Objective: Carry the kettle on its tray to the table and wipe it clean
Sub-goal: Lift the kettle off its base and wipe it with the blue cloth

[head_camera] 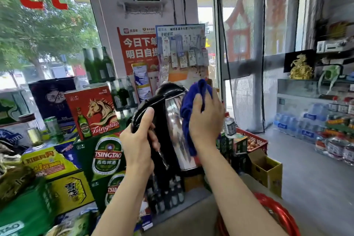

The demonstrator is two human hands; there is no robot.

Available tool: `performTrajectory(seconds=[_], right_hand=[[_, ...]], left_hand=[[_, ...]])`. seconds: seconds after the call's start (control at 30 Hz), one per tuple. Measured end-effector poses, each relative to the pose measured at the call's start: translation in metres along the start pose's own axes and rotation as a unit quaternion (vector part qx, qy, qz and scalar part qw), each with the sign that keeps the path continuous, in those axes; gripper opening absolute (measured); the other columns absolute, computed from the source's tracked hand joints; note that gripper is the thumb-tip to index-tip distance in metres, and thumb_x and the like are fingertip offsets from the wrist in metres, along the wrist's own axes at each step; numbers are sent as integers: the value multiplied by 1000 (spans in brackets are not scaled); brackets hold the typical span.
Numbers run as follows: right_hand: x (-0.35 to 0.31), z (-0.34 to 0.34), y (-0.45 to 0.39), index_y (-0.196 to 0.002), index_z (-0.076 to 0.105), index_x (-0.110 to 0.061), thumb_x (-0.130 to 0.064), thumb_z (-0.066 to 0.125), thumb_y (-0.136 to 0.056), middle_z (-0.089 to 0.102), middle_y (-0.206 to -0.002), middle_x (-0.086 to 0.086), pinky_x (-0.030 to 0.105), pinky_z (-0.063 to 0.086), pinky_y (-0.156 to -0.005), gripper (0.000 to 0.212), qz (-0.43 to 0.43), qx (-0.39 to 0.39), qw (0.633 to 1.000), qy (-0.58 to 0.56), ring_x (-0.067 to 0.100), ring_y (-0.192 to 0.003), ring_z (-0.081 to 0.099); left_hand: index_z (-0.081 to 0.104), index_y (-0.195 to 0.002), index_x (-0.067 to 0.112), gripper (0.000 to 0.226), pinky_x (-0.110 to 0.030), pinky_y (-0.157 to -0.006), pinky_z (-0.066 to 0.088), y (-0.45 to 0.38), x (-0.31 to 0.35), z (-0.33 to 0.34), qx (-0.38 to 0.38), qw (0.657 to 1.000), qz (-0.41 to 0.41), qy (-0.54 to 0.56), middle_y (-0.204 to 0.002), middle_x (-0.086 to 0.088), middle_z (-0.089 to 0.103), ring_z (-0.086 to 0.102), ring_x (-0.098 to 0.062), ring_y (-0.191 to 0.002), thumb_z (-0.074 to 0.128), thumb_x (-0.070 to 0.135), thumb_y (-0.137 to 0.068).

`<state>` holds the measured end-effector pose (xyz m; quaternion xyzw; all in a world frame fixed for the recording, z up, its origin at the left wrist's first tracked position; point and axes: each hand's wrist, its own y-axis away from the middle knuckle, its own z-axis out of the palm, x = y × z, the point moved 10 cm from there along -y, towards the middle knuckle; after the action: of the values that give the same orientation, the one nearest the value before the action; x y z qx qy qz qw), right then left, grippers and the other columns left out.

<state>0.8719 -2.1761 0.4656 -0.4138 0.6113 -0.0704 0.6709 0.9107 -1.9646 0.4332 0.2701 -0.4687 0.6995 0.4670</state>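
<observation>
A steel kettle (173,120) with a black lid and black handle hangs in the air in the middle of the view, tilted slightly. My left hand (138,140) is wrapped around its black handle. My right hand (206,119) presses a blue cloth (188,109) flat against the kettle's shiny right side. No tray shows under the kettle, and its base is partly hidden behind my right forearm.
Stacked beer cartons (95,113) and green bottles (97,65) fill the left. A red crate (252,140) and a yellow cardboard box (267,172) stand on the floor behind the kettle. Water bottle packs (298,122) line the right wall. A red curved rim (277,212) sits at bottom right.
</observation>
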Motion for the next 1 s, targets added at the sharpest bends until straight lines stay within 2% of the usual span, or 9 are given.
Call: performTrajectory(seconds=[0.1, 0.27, 0.37, 0.47, 0.53, 0.63, 0.77, 0.87, 1.0], right_hand=[[19, 12, -27, -112, 65, -17, -50, 37, -99, 67, -97, 1, 51, 48, -95, 45, 107, -124, 973, -161, 31, -103, 62], [24, -13, 68, -149, 39, -24, -53, 35, -96, 36, -157, -5, 37, 20, -120, 60, -33, -21, 993, -107, 11, -145, 26], [-6, -20, 107, -152, 32, -21, -42, 37, -99, 23, -162, 8, 42, 15, -119, 57, -92, 53, 994, -5, 27, -147, 20], [-31, -22, 61, -143, 48, -23, -41, 35, -99, 43, -153, 6, 46, 31, -109, 50, -117, 59, 991, 18, 29, -135, 40], [-23, -11, 3, -120, 65, -30, -48, 34, -94, 65, -126, -2, 43, 42, -96, 43, -30, -30, 996, -73, 24, -113, 54], [20, 29, -34, -73, 69, -23, -47, 55, -86, 65, -79, 3, 39, 44, -79, 31, 203, -195, 916, -285, 24, -78, 59], [88, 51, 10, -99, 76, -22, -56, 70, -70, 73, -107, 4, 43, 49, -97, 45, 348, -192, 835, -380, 27, -102, 66], [105, 22, 61, -126, 60, -25, -56, 46, -93, 60, -130, -4, 40, 41, -105, 47, 294, -59, 901, -313, 15, -118, 56], [45, -10, 116, -146, 42, -21, -43, 33, -97, 34, -158, 2, 44, 20, -118, 55, 66, 55, 989, -123, 22, -144, 27]], left_hand=[[55, -60, 10, 39, -21, -33, 26, -3, 6, -7, -17, 999, -3, 41, -40, 0, 43, 33, -14, -28, 75, 35, -81], [56, -65, 6, 48, -20, -31, 25, -10, 20, -18, -22, 998, 18, 49, -39, 1, 44, 33, -13, -27, 82, 47, -64], [55, -63, 8, 41, -20, -31, 26, -3, 20, -9, -27, 998, 23, 49, -38, 1, 43, 33, -13, -27, 78, 40, -74], [53, -64, 8, 38, -19, -32, 27, 2, 20, -5, -33, 997, 19, 68, -38, 1, 43, 33, -12, -26, 75, 35, -79], [53, -63, 8, 38, -19, -32, 27, 2, 26, -4, -46, 996, 27, 65, -38, 1, 43, 33, -12, -26, 74, 37, -77], [54, -59, 9, 39, -18, -32, 27, 3, 37, -5, -62, 996, 50, 42, -37, 1, 44, 34, -13, -26, 75, 39, -73], [57, -59, 8, 36, -19, -32, 26, -1, 44, -13, -54, 996, 65, 16, -36, 0, 44, 32, -13, -26, 70, 33, -81], [59, -58, 10, 38, -21, -32, 24, -5, 38, -19, -37, 998, 55, -2, -38, 0, 44, 32, -14, -27, 76, 40, -74], [56, -58, 12, 40, -21, -33, 26, -9, 16, -17, 2, 1000, 14, 6, -39, -1, 44, 33, -15, -28, 79, 42, -72]])
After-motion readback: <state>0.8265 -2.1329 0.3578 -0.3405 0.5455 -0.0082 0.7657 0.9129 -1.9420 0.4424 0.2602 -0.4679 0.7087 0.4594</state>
